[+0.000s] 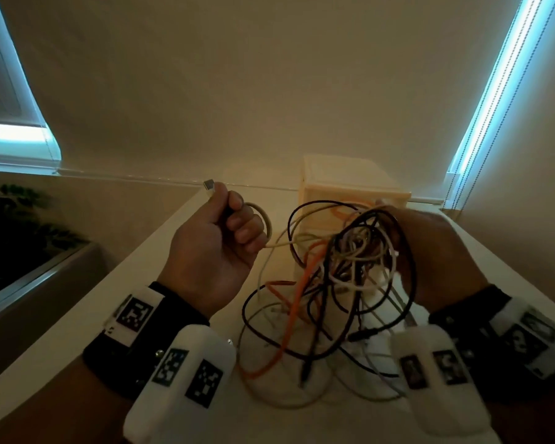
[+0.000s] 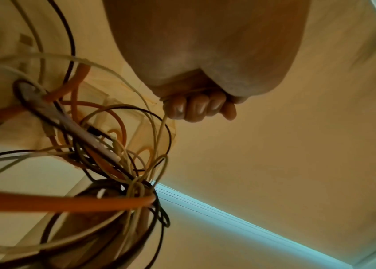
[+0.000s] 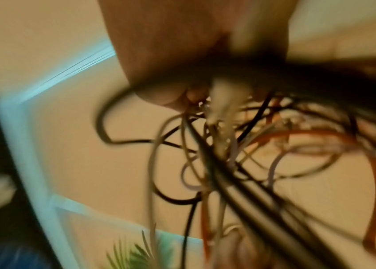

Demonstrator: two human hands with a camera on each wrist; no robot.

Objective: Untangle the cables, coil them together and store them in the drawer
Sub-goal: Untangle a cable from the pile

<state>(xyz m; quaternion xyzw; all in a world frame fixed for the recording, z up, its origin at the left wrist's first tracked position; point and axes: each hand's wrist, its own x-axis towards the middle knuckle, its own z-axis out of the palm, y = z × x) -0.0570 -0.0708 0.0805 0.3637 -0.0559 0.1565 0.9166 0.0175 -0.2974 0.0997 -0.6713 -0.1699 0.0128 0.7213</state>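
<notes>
A tangle of black, white, beige and orange cables (image 1: 340, 267) hangs above the white table (image 1: 116, 283); its lower loops lie on the tabletop. My left hand (image 1: 218, 232) is a fist round a beige cable (image 1: 266, 224), whose metal plug (image 1: 209, 184) sticks out above the thumb. That cable runs right into the knot. In the left wrist view the curled fingers (image 2: 196, 109) clamp the thin beige strand. My right hand (image 1: 430, 251) holds the top of the tangle up; the blurred right wrist view shows its fingers (image 3: 171, 94) closed on the bundle (image 3: 240, 154).
A small pale drawer unit (image 1: 350, 187) stands on the table behind the tangle, against the wall. A dark planter with a plant (image 1: 23, 225) sits left of the table. Window blinds with bead cords (image 1: 494, 91) glow at both sides.
</notes>
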